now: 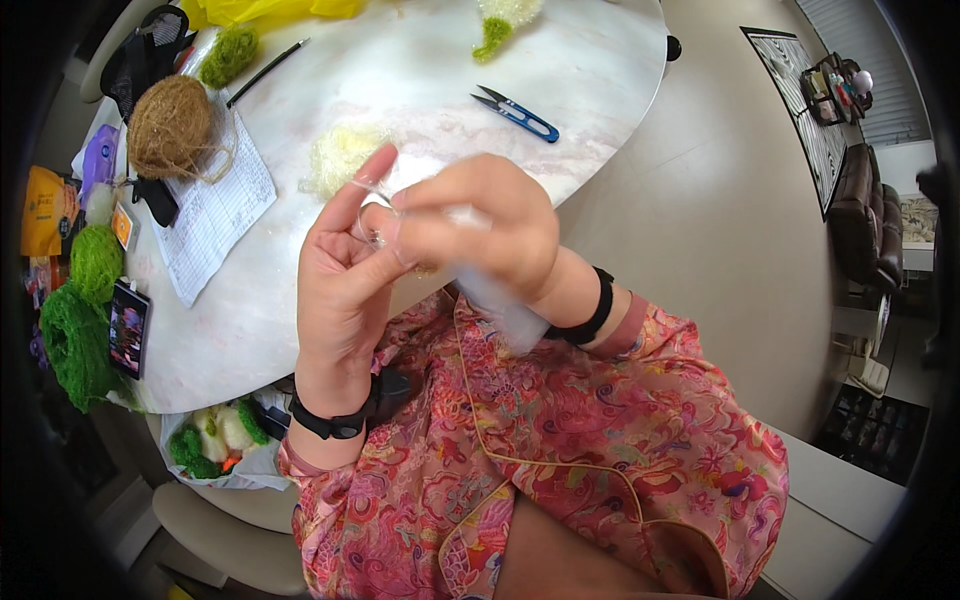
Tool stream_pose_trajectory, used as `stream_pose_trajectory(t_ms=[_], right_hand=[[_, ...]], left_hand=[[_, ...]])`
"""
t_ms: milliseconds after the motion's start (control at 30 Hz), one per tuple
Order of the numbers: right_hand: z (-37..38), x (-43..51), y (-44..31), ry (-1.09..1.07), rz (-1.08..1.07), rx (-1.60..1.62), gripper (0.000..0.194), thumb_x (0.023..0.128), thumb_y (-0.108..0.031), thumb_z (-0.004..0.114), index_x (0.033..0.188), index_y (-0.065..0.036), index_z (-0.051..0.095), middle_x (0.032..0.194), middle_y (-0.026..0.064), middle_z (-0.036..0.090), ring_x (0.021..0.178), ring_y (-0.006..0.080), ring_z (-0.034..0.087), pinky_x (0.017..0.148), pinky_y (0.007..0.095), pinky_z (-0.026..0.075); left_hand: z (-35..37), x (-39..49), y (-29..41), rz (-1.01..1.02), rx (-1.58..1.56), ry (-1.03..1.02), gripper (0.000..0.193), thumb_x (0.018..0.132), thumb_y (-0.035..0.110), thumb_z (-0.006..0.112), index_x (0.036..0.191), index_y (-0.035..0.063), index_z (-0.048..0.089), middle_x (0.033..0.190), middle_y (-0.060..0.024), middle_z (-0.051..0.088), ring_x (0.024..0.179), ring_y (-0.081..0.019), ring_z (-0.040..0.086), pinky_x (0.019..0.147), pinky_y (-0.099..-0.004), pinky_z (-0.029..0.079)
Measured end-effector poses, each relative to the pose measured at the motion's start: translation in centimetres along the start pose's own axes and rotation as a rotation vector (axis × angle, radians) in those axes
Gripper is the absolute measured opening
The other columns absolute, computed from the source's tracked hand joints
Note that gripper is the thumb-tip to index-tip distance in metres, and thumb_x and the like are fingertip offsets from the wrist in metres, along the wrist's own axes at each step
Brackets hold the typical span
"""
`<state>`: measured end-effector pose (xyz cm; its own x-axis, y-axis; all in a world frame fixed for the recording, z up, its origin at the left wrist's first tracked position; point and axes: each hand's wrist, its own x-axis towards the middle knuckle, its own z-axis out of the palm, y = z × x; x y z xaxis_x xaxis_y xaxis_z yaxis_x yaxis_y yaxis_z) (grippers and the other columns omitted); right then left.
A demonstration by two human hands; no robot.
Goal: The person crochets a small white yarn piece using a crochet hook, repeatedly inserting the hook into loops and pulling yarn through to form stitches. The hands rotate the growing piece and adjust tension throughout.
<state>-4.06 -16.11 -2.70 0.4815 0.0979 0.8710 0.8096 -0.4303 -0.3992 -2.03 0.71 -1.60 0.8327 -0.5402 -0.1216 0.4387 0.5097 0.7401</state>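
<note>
My left hand (341, 259) is raised over the near table edge, with a thin, pale translucent strand (367, 185) looped around its fingers. Close against its fingertips, my right hand (491, 225) is blurred, its fingers pinched on the strand. Below my right palm shows a whitish, see-through thing (502, 307), too blurred to name. Just beyond my left fingers lies a fuzzy cream yarn bundle (345, 159). Blue-handled thread snips (519, 114) rest farther right. At the far side is a fuzzy white piece with a green tip (495, 34).
On the left are a brown twine ball (171, 126), a handwritten paper sheet (217, 232), a black stick-like tool (268, 71), green yarn (79, 345) and a phone (129, 330) with its screen lit. A plastic bag (225, 450) of yarn pieces sits below the table edge.
</note>
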Motion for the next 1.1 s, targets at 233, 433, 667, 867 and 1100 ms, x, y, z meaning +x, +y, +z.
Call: stream_pose_trajectory(t_ms=[233,433,667,867,1100], right_hand=[[0.6,-0.5,-0.2,0.135,0.213,0.425,0.018,0.089,-0.011,0.062,0.105,-0.003,0.057,0.093,0.0106,0.064,0.071,0.0206,0.065,0.062,0.0306,0.052],[0.3,-0.2,-0.6,0.324,0.838,1.085,0.026,0.104,-0.027,0.045,0.111,-0.002,0.043,0.083,0.0120,0.063,0.075,0.0202,0.067,0.070,0.0289,0.053],[-0.3,0.4,-0.1,-0.010,-0.110,-0.031,0.019,0.075,-0.006,0.065,0.093,-0.011,0.069,0.095,0.0048,0.068,0.072,0.0196,0.064,0.058,0.0291,0.049],[0.1,-0.1,0.0,0.342,0.649,0.997,0.022,0.103,-0.026,0.045,0.107,-0.004,0.048,0.087,0.0176,0.066,0.070,0.0210,0.063,0.063,0.0266,0.050],[-0.3,0.5,0.4,0.004,0.080,-0.032,0.014,0.083,-0.012,0.067,0.097,-0.008,0.066,0.088,0.0073,0.069,0.070,0.0175,0.060,0.060,0.0282,0.044]], left_hand=[[0.4,-0.2,0.6,-0.129,-0.046,-0.031,0.076,0.073,-0.007,0.066,0.142,-0.0101,0.034,0.091,-0.0041,0.066,0.087,-0.0101,0.064,0.083,-0.0200,0.048],[0.0,0.3,0.7,-0.087,0.007,-0.092,0.076,0.073,-0.009,0.066,0.143,-0.0082,0.036,0.087,-0.0003,0.063,0.086,-0.0072,0.063,0.079,-0.0189,0.049],[0.7,-0.5,0.7,-0.046,0.046,-0.014,0.077,0.074,-0.011,0.064,0.144,-0.0093,0.032,0.090,-0.0013,0.064,0.082,-0.0070,0.062,0.076,-0.0183,0.049],[0.4,0.0,1.7,-0.133,-0.043,-0.118,0.075,0.071,-0.008,0.067,0.141,-0.0109,0.037,0.091,-0.0037,0.065,0.082,-0.0092,0.062,0.073,-0.0185,0.050],[0.3,0.2,0.4,0.102,0.297,0.011,0.071,0.075,-0.013,0.062,0.141,-0.0073,0.040,0.092,-0.0024,0.063,0.083,-0.0064,0.060,0.075,-0.0190,0.050]])
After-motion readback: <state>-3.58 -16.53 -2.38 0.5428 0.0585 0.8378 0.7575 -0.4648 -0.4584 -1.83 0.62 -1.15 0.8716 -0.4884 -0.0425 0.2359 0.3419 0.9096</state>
